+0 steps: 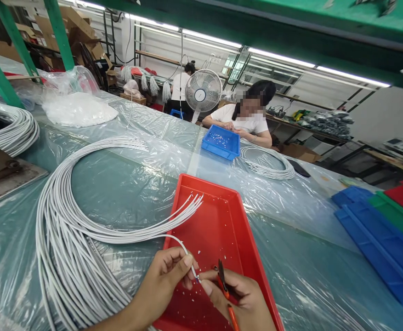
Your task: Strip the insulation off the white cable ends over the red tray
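Note:
My left hand [168, 280] pinches a white cable [188, 253] close to its end, above a red tray [235, 195]. Small coloured wire ends show at the cable's tip, where the fingertips of my right hand [237, 294] meet it. Orange-handled cutters [223, 281] rest in my right hand, dark jaws pointing up and away. The cable curves out of a large bundle of white cables [66, 230] on the left, and several of its ends lie over the tray's rim. Small white scraps are scattered on the tray floor.
Across the table, a person sits behind a blue tray [222, 142] and a cable coil [268, 163]. Stacked bins [377, 239] stand right. Left are another coil [11, 128] and a plastic bag [79, 108]. A green beam [256, 41] crosses overhead; a fan [204, 91] stands behind.

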The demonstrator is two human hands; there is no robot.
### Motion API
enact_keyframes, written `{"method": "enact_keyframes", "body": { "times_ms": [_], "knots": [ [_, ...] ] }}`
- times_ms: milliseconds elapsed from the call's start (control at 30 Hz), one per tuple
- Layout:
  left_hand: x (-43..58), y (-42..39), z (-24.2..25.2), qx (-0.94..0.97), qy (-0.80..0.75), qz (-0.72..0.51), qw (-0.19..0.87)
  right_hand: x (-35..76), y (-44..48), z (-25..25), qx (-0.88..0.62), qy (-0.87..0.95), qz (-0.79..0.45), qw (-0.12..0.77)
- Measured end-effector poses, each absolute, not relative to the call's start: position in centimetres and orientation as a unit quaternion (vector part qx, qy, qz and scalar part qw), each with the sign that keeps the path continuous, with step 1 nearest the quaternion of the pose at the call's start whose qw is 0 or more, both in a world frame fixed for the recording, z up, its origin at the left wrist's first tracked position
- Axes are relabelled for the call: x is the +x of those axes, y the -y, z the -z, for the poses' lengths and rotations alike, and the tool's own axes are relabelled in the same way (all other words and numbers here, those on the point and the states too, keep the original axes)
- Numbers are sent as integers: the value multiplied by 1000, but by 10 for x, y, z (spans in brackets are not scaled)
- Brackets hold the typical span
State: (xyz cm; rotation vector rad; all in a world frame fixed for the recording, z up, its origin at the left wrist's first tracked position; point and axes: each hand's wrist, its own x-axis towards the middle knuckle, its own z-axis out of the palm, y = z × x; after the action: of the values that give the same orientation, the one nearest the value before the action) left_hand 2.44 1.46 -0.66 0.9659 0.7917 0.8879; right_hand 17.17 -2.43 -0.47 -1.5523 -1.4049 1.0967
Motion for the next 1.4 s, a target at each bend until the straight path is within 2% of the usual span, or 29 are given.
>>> {"method": "enact_keyframes", "body": {
  "times_ms": [167,567,667,833,1000,1100,1233,1300,1400],
  "knots": [
    [25,-15,5,429,-358,-398,727,166,22,0,-603,559,-421,382],
    [25,-14,7,376,-332,-401,767,170,30,20,-534,772,-109,326],
    [25,-14,8,371,-328,-402,771,168,31,20,-556,746,-142,338],
    [24,-15,13,313,-289,-369,826,163,26,10,-551,677,-314,374],
    [25,-17,16,293,-300,-352,837,169,22,11,-501,734,-226,398],
    [26,-15,14,378,-335,-356,786,167,25,7,-522,700,-247,420],
    [23,-7,11,531,-409,-438,599,157,29,-7,-593,521,-380,482],
    [20,-5,11,612,-403,-457,504,155,29,-12,-602,444,-452,487],
    [17,-5,12,682,-378,-459,426,157,27,-10,-571,410,-525,480]
  ]
}}
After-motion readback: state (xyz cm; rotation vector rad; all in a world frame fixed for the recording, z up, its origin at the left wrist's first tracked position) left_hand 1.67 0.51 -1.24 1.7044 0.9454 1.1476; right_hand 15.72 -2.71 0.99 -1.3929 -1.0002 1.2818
